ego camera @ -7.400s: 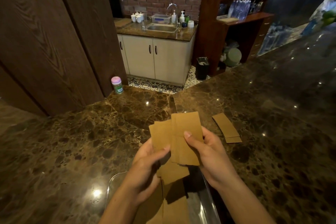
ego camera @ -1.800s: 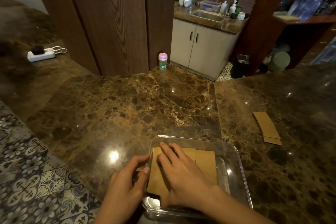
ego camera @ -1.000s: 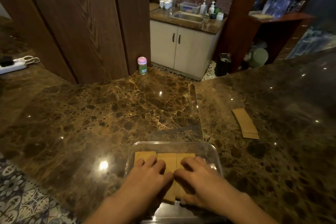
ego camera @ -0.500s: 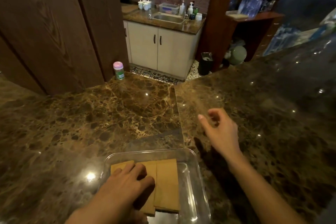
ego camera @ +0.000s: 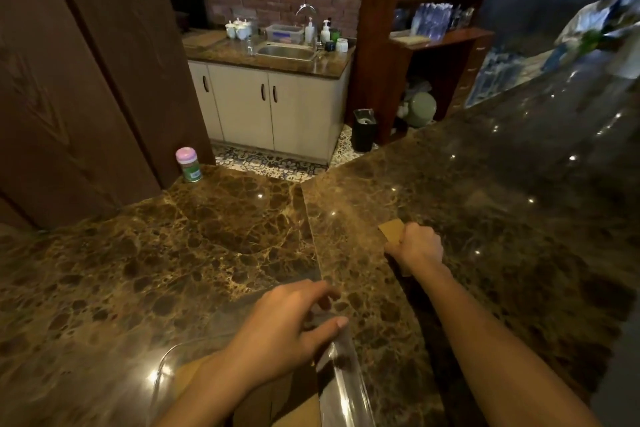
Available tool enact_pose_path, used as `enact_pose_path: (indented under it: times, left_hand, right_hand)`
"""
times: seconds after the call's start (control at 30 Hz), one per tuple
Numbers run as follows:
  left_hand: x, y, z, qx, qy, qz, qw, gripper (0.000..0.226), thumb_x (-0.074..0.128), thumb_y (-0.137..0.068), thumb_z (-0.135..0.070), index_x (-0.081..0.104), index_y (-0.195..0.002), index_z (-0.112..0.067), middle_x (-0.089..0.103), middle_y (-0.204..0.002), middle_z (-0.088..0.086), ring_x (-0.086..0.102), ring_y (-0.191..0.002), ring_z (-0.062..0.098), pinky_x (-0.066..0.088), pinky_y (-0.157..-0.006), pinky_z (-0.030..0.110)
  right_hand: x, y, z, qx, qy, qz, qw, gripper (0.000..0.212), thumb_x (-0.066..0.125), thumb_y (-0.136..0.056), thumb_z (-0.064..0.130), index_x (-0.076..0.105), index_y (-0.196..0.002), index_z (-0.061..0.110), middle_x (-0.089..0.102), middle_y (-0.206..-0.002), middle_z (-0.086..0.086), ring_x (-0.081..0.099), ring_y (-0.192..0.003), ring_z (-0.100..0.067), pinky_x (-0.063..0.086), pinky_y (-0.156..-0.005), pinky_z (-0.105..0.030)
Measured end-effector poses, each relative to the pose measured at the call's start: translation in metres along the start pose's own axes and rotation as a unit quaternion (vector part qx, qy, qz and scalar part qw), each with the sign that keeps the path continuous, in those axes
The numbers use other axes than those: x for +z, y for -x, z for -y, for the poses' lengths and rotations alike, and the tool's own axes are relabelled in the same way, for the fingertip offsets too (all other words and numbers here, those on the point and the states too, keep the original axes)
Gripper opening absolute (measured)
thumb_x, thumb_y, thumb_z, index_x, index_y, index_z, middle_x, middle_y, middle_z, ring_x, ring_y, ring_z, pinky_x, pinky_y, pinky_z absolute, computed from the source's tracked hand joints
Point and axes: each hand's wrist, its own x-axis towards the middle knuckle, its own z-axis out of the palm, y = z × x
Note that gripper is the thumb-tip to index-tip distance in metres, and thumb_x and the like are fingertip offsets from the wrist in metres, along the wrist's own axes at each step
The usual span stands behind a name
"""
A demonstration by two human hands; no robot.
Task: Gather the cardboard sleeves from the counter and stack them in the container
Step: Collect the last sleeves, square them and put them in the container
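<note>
A clear plastic container (ego camera: 341, 388) sits at the near edge of the brown marble counter (ego camera: 207, 253), with flat brown cardboard sleeves (ego camera: 277, 402) lying inside it. My left hand (ego camera: 287, 326) hovers over the container's far rim with fingers spread, holding nothing. My right hand (ego camera: 417, 246) reaches out to the right and closes on a cardboard sleeve (ego camera: 391, 230) lying on the counter; only the sleeve's far end shows past my fingers.
A small green jar with a pink lid (ego camera: 188, 165) stands at the counter's far left edge beside a wooden panel (ego camera: 86, 80). Beyond the counter are a sink cabinet (ego camera: 277, 107), a black bin (ego camera: 363, 130) and a wooden shelf (ego camera: 436, 45).
My right hand reached further right and closed on the loose sleeve. My left hand lifted off the sleeves in the container and now hovers over its far rim.
</note>
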Motion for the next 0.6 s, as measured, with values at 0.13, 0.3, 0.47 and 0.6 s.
enact_pose_path:
  times: [0.13,0.3,0.47,0.6]
  left_hand:
    - [0.011,-0.014,-0.003,-0.028,0.114,-0.031,0.993,0.027,0.067,-0.092,-0.046,0.067,-0.117,-0.036,0.071,-0.096,-0.018,0.066,-0.085,-0.001,0.052,-0.07,0.015]
    - [0.01,-0.029,-0.001,-0.153,0.351,-0.126,0.915,0.009,0.074,-0.091,-0.023,0.073,-0.1,-0.023,0.074,-0.09,0.006,0.069,-0.082,0.023,0.054,-0.072,0.026]
    - [-0.005,-0.035,-0.014,-0.204,0.552,-0.094,0.803,0.042,0.07,-0.082,-0.04,0.067,-0.111,-0.01,0.077,-0.107,0.009,0.075,-0.102,0.02,0.057,-0.09,0.04]
    - [-0.018,-0.027,-0.025,-0.166,0.591,-0.082,0.785,0.039,0.064,-0.088,-0.04,0.055,-0.111,-0.01,0.077,-0.108,0.013,0.074,-0.096,0.025,0.057,-0.082,0.042]
  right_hand:
    - [0.004,0.003,-0.005,-0.006,-0.043,-0.004,0.999,0.051,0.082,-0.079,0.051,0.068,-0.11,0.012,0.07,-0.112,-0.01,0.068,-0.105,-0.03,0.059,-0.09,-0.042]
    - [-0.009,0.036,0.007,0.02,-0.355,-0.011,0.935,0.036,0.087,-0.073,0.053,0.076,-0.081,0.02,0.077,-0.091,0.0,0.071,-0.091,-0.017,0.058,-0.084,-0.037]
    - [-0.04,0.135,0.042,-0.096,-0.574,0.131,0.802,0.017,0.085,-0.085,0.025,0.076,-0.09,0.011,0.078,-0.088,-0.018,0.071,-0.077,-0.021,0.053,-0.074,-0.031]
    - [-0.041,0.178,0.049,-0.166,-0.61,0.124,0.765,0.008,0.082,-0.088,0.016,0.076,-0.09,0.011,0.08,-0.097,-0.01,0.078,-0.095,-0.023,0.059,-0.075,-0.025]
